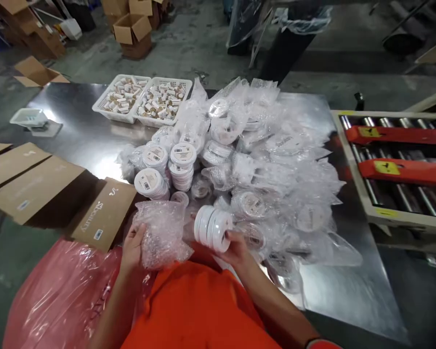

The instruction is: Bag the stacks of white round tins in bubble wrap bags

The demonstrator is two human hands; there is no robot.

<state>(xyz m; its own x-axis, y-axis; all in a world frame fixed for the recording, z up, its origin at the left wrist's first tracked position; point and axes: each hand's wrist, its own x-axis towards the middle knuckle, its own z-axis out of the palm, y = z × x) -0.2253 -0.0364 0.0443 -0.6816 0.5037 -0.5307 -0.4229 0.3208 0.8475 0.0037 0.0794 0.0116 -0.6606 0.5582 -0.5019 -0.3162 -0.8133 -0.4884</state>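
My left hand (133, 246) grips the left edge of a bubble-wrap bag (163, 232), which hangs flat in front of me. My right hand (236, 246) is closed around a short stack of round white lids (211, 228), turned on its side just right of the bag. Beyond the bag stand stacks of similar discs (150, 183) with printed labels on top. To the right spreads a heap of bubble-wrapped disc stacks (276, 165). Fingers on the far side of the held stack are partly hidden.
Two white baskets (138, 110) of small bottles sit at the back of the metal table (363, 291). Cardboard boxes (105, 213) line the left edge, above a pink plastic bag (65, 295). At the right runs a roller conveyor (372, 212) with red bars.
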